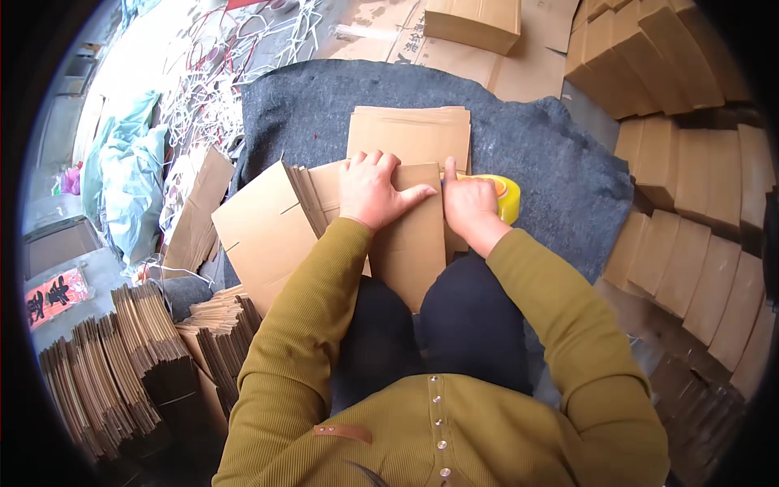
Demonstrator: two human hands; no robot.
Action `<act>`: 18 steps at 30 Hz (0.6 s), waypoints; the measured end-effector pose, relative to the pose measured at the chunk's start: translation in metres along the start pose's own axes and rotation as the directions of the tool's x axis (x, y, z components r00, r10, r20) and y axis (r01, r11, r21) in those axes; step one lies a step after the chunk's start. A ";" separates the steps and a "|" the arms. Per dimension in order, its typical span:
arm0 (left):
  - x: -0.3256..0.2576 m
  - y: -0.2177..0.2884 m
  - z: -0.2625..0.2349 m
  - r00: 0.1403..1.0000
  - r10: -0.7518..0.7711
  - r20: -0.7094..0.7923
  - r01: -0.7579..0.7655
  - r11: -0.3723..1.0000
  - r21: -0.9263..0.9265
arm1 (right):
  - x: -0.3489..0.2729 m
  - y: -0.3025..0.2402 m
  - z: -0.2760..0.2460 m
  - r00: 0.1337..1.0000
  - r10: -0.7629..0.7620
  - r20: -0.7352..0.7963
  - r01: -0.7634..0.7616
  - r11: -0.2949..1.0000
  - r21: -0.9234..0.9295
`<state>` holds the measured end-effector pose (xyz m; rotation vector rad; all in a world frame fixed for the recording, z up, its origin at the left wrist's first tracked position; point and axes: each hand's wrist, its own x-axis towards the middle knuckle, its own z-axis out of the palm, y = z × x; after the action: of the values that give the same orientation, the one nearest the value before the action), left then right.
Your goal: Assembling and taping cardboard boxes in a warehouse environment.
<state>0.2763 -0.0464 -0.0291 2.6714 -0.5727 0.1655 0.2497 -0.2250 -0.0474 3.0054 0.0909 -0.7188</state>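
Observation:
My left hand (pixel 377 191) lies on a brown cardboard box (pixel 410 235) between my knees, its thumb stretched to the right and its fingers near the box's far edge. At the box's right side, my right hand (pixel 472 203) is closed on a roll of yellow packing tape (pixel 510 199), index finger pointing away from me. The hand hides part of the roll. Beyond the box are several flat cardboard sheets (pixel 410 130). More folded cartons (pixel 272 223) lean against my left thigh, partly behind my left forearm.
A dark grey blanket (pixel 552 162) lies under the work. Bundled flat cartons (pixel 105 373) stand at the near left, and rows of closed boxes (pixel 682 170) line the right. One carton (pixel 475 24) sits at the far side. Tangled white strapping (pixel 211 89) covers the far-left floor beside a pale plastic bag (pixel 134 178).

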 end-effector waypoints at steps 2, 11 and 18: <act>0.003 -0.001 0.000 0.998 -0.062 0.018 0.062 0.997 0.042 | 0.001 -0.003 0.002 0.993 -0.094 -0.067 0.089 0.993 -0.081; -0.016 -0.052 0.030 0.865 -0.444 -0.235 0.393 0.889 -0.233 | -0.010 0.036 -0.023 0.995 0.093 -0.040 -0.082 0.971 0.226; -0.022 0.069 -0.080 0.802 -0.442 0.402 0.506 0.145 -0.850 | -0.117 0.142 -0.099 0.965 -0.018 -0.263 0.260 0.244 0.934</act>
<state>0.2250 -0.0633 0.0647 1.4925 0.2333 -0.3594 0.1997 -0.3654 0.0991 4.3749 -0.1630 -0.5799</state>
